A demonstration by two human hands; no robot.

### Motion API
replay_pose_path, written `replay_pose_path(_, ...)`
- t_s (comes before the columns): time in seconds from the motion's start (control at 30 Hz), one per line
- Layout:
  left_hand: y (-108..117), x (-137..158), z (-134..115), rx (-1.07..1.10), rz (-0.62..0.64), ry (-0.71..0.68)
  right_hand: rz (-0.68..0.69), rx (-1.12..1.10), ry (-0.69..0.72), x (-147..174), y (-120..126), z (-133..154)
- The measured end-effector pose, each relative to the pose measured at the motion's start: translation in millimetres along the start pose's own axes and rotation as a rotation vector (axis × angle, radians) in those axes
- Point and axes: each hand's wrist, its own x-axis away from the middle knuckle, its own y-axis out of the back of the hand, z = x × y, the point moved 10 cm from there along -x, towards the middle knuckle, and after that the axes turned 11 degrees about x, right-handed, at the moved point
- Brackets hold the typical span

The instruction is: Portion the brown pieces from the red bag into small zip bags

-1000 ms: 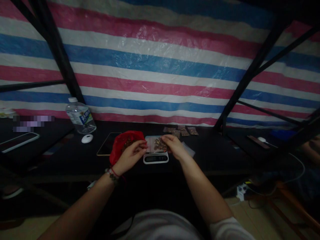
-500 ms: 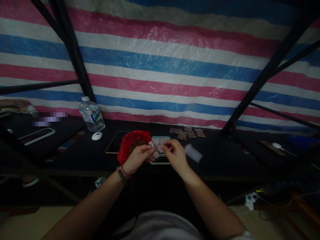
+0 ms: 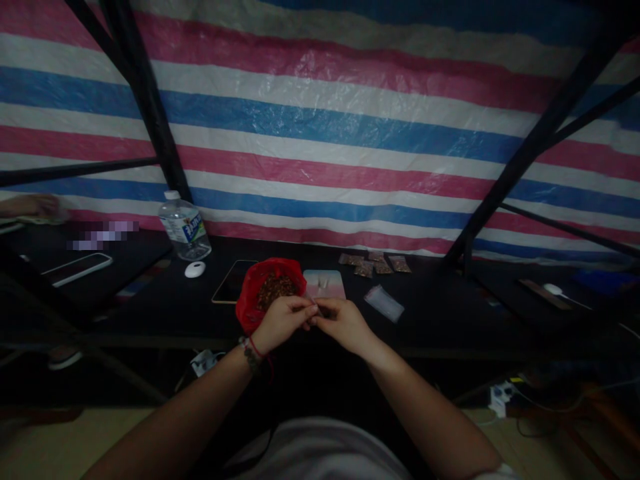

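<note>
My left hand (image 3: 284, 321) and my right hand (image 3: 345, 323) meet fingertip to fingertip. Both pinch a small clear plastic bag (image 3: 316, 305), mostly hidden by the fingers. Just left of them, a red plastic bag (image 3: 245, 303) stands with its mouth wide, holding brown dried bits (image 3: 276, 288). Behind my fingers lies a flat, pale tray-like thing (image 3: 333, 279), with something small and light-coloured on top. To the right rests a clear plastic packet (image 3: 385, 303). Several small filled bags (image 3: 365, 268) lie together farther back.
Left of the red bag are a dark phone or tablet (image 3: 230, 283), a white mouse-like object (image 3: 195, 269) and a clear plastic jug (image 3: 185, 227). Another person's hand (image 3: 43, 205) is at far left, near a white-edged phone (image 3: 77, 270). Black metal posts (image 3: 160, 127) frame the table.
My right hand has moved left and now joins my left hand at the small clear bag. That bag was more visible before, held in my left fingers.
</note>
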Motion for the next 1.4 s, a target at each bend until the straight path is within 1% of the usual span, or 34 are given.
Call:
replay_pose_path(0.1, -1.2, 0.8, -2.3, -0.016, -0.015, 0.003, 0.044, -0.184, -0.046, -1.3, -3.6, -9.6)
replay_pose_path(0.17, -0.8, 1.6, -6.5, -0.049, -0.035, -0.002, 0.015, -0.292, -0.102, -2.1, -2.3, -18.2)
replay_pose_path(0.23, -0.1, 2.2, -11.3, -0.09, -0.053, -0.016, -0.02, -0.346, -0.154, -2.0, -0.9, -25.1)
replay_pose_path(0.33, 0.1, 2.3, -14.0, -0.116, -0.061, -0.032, -0.032, -0.305, -0.181, -1.5, -0.3, -27.9)
replay_pose_path(0.53, -1.5, 1.7, -8.8, -0.115, -0.034, -0.04, -0.062, -0.196, -0.186, -2.1, 4.9, -33.5)
replay_pose_path(0.6, -2.7, 2.1, -6.7, -0.117, -0.024, -0.031, -0.066, -0.099, -0.161, -3.1, 8.0, -32.6)
replay_pose_path(0.67, -3.7, 3.0, -5.4, -0.138, -0.02, -0.028, -0.067, 0.068, -0.1, -3.7, 11.3, -25.6)
replay_pose_path(0.77, -5.9, 4.7, -5.4, -0.235, -0.012, -0.052, -0.036, 0.355, 0.0, -2.0, 9.4, -11.0)
replay_pose_path(0.83, -6.3, 5.6, -4.9, -0.321, -0.017, -0.065, -0.019, 0.512, 0.028, 0.1, 5.9, -5.7)
replay_pose_path(0.87, -5.4, 5.9, -4.3, -0.359, -0.027, -0.063, -0.037, 0.578, 0.026, 1.0, 6.7, -4.7)
replay_pose_path(0.93, -2.0, 6.0, -3.2, -0.416, -0.053, -0.049, -0.12, 0.684, -0.018, 2.2, 14.7, -6.6)
replay_pose_path(1.0, 1.8, 5.3, -4.6, -0.465, -0.073, -0.04, -0.193, 0.71, -0.098, 3.1, 25.1, -13.8)
replay_pose_path(1.07, 5.6, 4.4, -10.9, -0.512, -0.089, -0.061, -0.177, 0.624, -0.145, 2.0, 28.2, -22.6)
replay_pose_path(1.1, 7.0, 4.1, -16.6, -0.528, -0.096, -0.093, -0.146, 0.548, -0.138, 0.6, 26.6, -24.8)
replay_pose_path(1.17, 9.5, 4.1, -29.9, -0.515, -0.097, -0.176, -0.107, 0.378, -0.059, -2.4, 22.9, -21.8)
replay_pose_path(1.23, 13.7, 4.5, -39.1, -0.461, -0.087, -0.224, -0.148, 0.215, 0.023, -3.8, 24.9, -16.9)
replay_pose_path(1.27, 17.7, 4.3, -40.4, -0.431, -0.089, -0.22, -0.185, 0.136, 0.034, -3.9, 26.8, -17.8)
replay_pose_path(1.33, 30.3, 3.6, -39.0, -0.375, -0.124, -0.18, -0.227, -0.039, -0.024, -4.3, 24.4, -29.0)
replay_pose_path(1.4, 44.4, 3.0, -36.7, -0.307, -0.166, -0.159, -0.175, -0.264, -0.138, -5.5, 7.9, -44.9)
